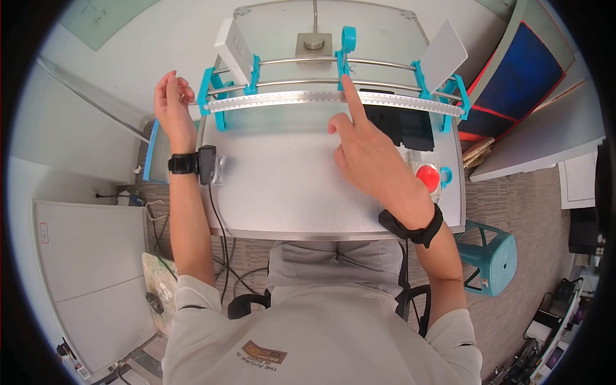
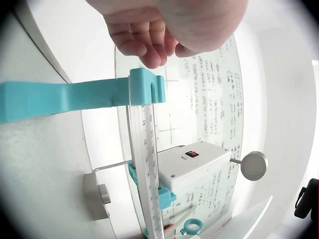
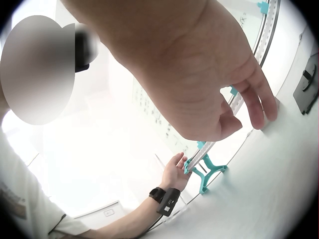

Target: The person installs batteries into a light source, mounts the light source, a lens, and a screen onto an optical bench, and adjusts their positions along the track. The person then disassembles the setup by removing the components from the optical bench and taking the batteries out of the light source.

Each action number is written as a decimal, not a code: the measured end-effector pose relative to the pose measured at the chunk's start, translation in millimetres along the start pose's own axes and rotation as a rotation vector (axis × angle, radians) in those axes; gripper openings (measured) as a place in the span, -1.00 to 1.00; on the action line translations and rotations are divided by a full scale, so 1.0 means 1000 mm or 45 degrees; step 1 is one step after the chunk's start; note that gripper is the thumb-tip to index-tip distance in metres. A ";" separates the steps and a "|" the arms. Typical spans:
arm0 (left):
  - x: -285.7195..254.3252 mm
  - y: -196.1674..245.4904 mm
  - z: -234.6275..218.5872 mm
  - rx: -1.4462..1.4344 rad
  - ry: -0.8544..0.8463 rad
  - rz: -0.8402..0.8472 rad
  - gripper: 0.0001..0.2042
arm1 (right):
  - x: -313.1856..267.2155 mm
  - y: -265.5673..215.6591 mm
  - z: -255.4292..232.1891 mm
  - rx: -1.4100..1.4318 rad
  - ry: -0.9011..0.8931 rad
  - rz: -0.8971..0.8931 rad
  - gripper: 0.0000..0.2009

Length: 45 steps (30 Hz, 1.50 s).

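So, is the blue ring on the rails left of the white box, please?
No, the blue ring stands between the white box and the white panel.

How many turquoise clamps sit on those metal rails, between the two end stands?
3: the left clamp by the white box, the middle clamp topped by a ring, and the right clamp by the white panel.

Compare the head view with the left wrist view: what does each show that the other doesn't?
Only the head view: the right hand, the red button and the stool.
Only the left wrist view: the red switch and the handwriting.
Both: the left hand, ruler, white box and ring holder.
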<state>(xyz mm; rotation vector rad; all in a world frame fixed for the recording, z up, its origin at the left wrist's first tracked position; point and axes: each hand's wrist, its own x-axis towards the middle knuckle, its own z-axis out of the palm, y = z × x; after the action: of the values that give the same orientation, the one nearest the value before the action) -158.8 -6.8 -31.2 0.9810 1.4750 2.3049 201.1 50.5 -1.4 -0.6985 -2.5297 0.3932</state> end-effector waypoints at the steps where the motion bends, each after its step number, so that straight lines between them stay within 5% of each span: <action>1: 0.000 0.000 0.000 0.000 -0.006 0.001 -0.73 | 0.000 -0.002 0.000 0.035 0.027 0.019 -0.77; 11: 0.005 -0.007 -0.003 -0.033 0.060 -0.005 -0.76 | -0.045 -0.023 -0.022 0.053 -0.007 0.062 -0.57; 20: 0.002 0.010 0.001 0.019 0.137 0.125 -0.76 | -0.136 -0.001 -0.055 0.097 -0.052 0.086 -0.78; 25: 0.006 0.041 -0.008 -0.101 0.084 0.151 -0.83 | -0.151 0.025 -0.085 0.059 0.137 0.499 -0.80; 31: -0.028 0.103 0.006 -0.422 -0.326 0.033 -0.72 | -0.146 0.050 -0.094 0.028 0.231 0.554 -0.63; 33: -0.043 0.111 0.010 -0.167 -0.763 0.100 -0.67 | -0.146 0.054 -0.092 0.044 0.244 0.499 -0.58; 34: -0.050 0.115 0.011 -0.173 -0.753 0.121 -0.67 | -0.146 0.057 -0.092 0.059 0.242 0.458 -0.54; 36: -0.062 0.123 0.016 0.258 -1.117 -0.178 -0.68 | -0.144 0.056 -0.092 0.064 0.217 0.439 -0.53; 39: -0.081 0.125 0.057 0.436 -1.382 -0.428 -0.79 | -0.147 0.063 -0.088 0.042 0.192 0.371 -0.52; 45: -0.104 0.074 0.117 0.650 -1.684 -0.365 -0.82 | -0.146 0.063 -0.085 -0.010 0.125 0.402 -0.59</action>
<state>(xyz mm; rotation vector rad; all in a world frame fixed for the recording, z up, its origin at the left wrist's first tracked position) 5.9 -12.2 21.8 1.7291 1.3422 0.6388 380.1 35.4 -9.0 -1.0976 -2.3326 0.4434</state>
